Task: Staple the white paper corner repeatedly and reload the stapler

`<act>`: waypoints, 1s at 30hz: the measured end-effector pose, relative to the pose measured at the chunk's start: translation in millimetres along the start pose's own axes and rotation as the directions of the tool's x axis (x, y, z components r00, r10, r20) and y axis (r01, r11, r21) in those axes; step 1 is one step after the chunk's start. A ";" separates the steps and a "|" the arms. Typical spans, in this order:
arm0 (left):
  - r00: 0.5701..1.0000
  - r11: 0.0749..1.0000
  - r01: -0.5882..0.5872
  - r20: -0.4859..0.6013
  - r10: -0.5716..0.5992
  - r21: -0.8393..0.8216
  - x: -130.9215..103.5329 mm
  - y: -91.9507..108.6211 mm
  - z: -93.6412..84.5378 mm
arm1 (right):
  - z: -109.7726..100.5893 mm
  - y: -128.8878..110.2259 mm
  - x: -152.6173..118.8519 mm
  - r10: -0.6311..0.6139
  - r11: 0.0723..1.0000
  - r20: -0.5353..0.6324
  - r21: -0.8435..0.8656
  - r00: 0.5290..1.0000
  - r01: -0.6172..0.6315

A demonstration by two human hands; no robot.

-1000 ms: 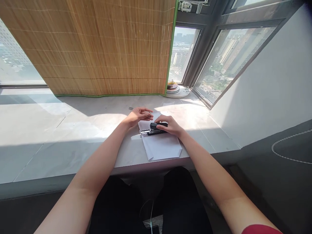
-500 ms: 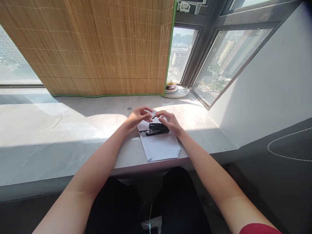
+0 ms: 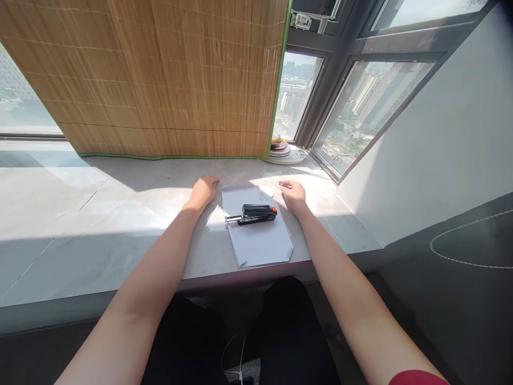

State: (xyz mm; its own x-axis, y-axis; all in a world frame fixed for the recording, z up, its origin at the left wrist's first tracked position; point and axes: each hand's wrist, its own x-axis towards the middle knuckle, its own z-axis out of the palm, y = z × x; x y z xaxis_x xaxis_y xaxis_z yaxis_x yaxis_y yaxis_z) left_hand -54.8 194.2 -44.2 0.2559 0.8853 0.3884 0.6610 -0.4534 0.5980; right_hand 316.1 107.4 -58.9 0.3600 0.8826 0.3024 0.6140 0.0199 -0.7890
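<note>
A black stapler with a red-orange patch at its right end lies on a stack of white paper; a metal piece sticks out of its left end. To the right of the paper, my right hand is closed, pinching a short grey strip of staples that points left. My left hand rests on the ledge left of the paper. Its fingers are closed and bent down where small grey strips lay before; whatever is in them is hidden. Neither hand touches the stapler.
A pale stone ledge carries everything. Behind hangs a bamboo blind with green edging. Stacked plates stand in the window corner. A white wall closes the right side, with a bead chain near it. A white cable hangs below.
My hands have parted from above the stapler. The left went left to the spot of the grey strips, the right went right with the strip of staples. The stapler stays on the paper.
</note>
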 end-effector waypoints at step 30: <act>1.000 0.804 0.030 0.019 -0.023 -0.594 -3.0 44.3 -0.6 | 2.7 -76.9 -43.5 -0.596 0.802 0.552 0.367 0.583 0.472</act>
State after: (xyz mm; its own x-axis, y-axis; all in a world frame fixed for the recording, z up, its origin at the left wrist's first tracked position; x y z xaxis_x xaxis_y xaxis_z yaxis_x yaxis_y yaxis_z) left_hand -26.7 171.5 -18.4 0.2543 0.8972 0.3611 0.1194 -0.3997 0.9088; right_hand 251.3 68.7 -12.8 -0.5439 0.7620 0.3514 0.4048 0.6051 -0.6856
